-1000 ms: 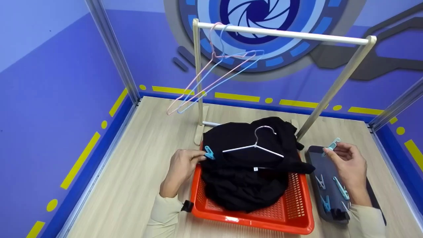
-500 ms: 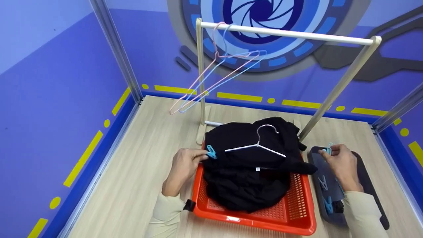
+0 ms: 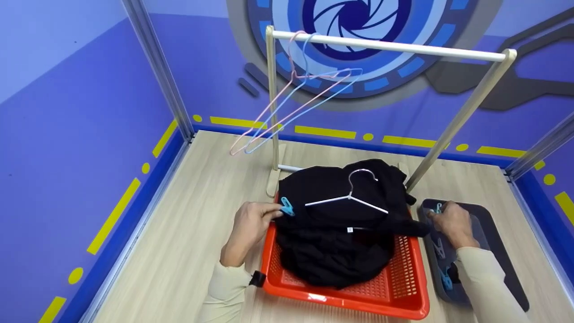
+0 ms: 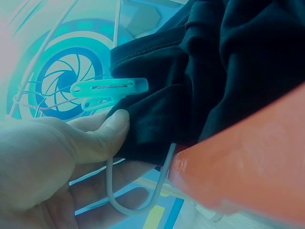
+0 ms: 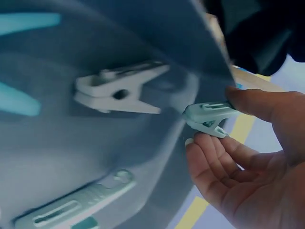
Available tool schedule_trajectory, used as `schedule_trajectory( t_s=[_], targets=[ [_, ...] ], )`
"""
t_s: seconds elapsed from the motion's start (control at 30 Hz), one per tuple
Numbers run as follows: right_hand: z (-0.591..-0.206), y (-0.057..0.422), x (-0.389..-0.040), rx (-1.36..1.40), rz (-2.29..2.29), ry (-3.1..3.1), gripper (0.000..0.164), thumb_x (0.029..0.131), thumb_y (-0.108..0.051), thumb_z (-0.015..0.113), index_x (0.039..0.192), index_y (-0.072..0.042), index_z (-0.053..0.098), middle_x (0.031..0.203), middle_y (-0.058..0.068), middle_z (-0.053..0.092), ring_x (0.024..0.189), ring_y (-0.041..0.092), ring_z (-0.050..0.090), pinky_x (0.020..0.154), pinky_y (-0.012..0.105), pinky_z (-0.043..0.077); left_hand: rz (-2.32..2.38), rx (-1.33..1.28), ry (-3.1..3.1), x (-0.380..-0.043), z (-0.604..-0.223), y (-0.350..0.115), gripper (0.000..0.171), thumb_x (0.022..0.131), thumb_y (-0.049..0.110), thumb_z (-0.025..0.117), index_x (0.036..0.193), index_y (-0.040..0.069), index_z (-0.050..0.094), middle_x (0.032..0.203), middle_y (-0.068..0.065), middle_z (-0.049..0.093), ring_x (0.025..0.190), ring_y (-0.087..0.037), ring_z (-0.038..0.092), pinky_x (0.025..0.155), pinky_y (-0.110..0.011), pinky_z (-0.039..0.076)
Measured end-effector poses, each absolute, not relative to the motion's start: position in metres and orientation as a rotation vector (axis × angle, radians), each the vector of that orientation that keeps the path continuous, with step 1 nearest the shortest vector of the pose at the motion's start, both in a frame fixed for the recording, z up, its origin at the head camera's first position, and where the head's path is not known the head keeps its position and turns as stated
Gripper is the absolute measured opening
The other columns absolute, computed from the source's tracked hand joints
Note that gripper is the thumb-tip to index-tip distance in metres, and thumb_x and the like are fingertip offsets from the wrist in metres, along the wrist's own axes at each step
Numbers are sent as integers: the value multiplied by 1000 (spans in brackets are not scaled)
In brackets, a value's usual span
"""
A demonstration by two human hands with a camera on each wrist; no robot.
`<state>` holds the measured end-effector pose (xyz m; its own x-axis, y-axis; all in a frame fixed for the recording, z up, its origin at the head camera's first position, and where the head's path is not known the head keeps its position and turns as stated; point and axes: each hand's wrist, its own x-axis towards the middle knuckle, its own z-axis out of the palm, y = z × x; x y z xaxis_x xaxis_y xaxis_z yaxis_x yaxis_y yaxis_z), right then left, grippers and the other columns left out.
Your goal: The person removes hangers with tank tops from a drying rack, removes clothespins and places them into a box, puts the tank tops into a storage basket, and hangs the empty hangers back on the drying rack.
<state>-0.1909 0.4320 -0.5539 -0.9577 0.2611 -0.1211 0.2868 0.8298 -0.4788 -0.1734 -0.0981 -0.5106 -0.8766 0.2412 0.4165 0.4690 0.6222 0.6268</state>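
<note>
Black garment (image 3: 332,264) lies bunched in and over a red basket (image 3: 341,303), with a white hanger (image 3: 350,197) whose metal hook points up. My left hand (image 3: 252,224) pinches the garment's left edge between thumb and fingers. A blue clothespin (image 4: 109,90) is clipped on the fabric just beside the thumb, and a rounded hanger end (image 4: 114,191) shows among the fingers. At the dark tray (image 3: 493,242), my right hand (image 3: 453,222) holds a pale teal clothespin (image 5: 209,114) between thumb and fingers. Its other fingers are curled under the clothespin.
Inside the tray lie a grey clothespin (image 5: 114,90), a light green clothespin (image 5: 76,205) and a blue clothespin (image 3: 445,277). Behind the basket stands a rack (image 3: 390,44) carrying a pink hanger (image 3: 251,130) and a blue hanger (image 3: 309,110). Walls enclose the table's back and sides.
My right hand has moved left and down to the tray, still with the teal clothespin. The left hand keeps its pinch on the garment; the view shifted slightly.
</note>
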Motion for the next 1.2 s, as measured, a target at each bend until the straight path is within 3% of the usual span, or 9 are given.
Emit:
schedule_trajectory(
  t_s=[0.17,0.3,0.5,0.8,1.03,1.1,1.2],
  targets=[
    [-564,435,-195,473,-749,2911,35,99,-21,68,70,-3,60,65,5,57,63,25,56,55,35,42,-1112,-575,-2561,-173,-509,-98,12,92,9,83,101,15,88,96,2,81,86,-17,78,75,-40,61],
    [-570,437,-196,500,-767,2891,39,100,-21,67,64,-6,60,61,2,57,61,23,56,56,34,42,-1135,-580,-2563,-172,-509,-97,13,92,8,82,101,15,88,96,2,81,87,-17,78,77,-41,61],
    [-573,436,-196,524,-781,2867,38,101,-21,65,67,-6,61,62,2,54,59,22,55,55,35,43,-1121,-599,-2548,-172,-510,-98,12,92,7,82,100,14,88,96,2,81,86,-17,78,75,-40,61],
    [-577,436,-193,456,-712,2991,36,98,-23,66,69,-3,58,74,15,59,73,36,58,69,54,50,-1114,-598,-2542,-172,-511,-98,11,92,10,83,99,15,88,95,1,81,84,-17,78,74,-40,61],
    [-578,437,-192,458,-716,2999,41,99,-25,65,63,-9,51,69,10,54,67,32,53,60,43,44,-1121,-601,-2546,-173,-511,-99,14,92,5,81,101,14,88,96,2,81,85,-16,78,75,-39,62],
    [-576,437,-192,493,-714,2983,41,100,-27,64,66,-7,53,71,12,55,70,34,55,62,44,45,-1113,-603,-2544,-173,-511,-99,14,92,5,82,101,14,88,96,1,81,85,-17,78,75,-40,62],
    [-574,434,-190,508,-692,3012,40,102,-28,63,80,5,58,85,26,59,81,46,61,71,56,51,-1111,-607,-2538,-174,-512,-98,13,92,6,82,100,14,88,96,1,81,84,-17,78,75,-40,62]
  ],
)
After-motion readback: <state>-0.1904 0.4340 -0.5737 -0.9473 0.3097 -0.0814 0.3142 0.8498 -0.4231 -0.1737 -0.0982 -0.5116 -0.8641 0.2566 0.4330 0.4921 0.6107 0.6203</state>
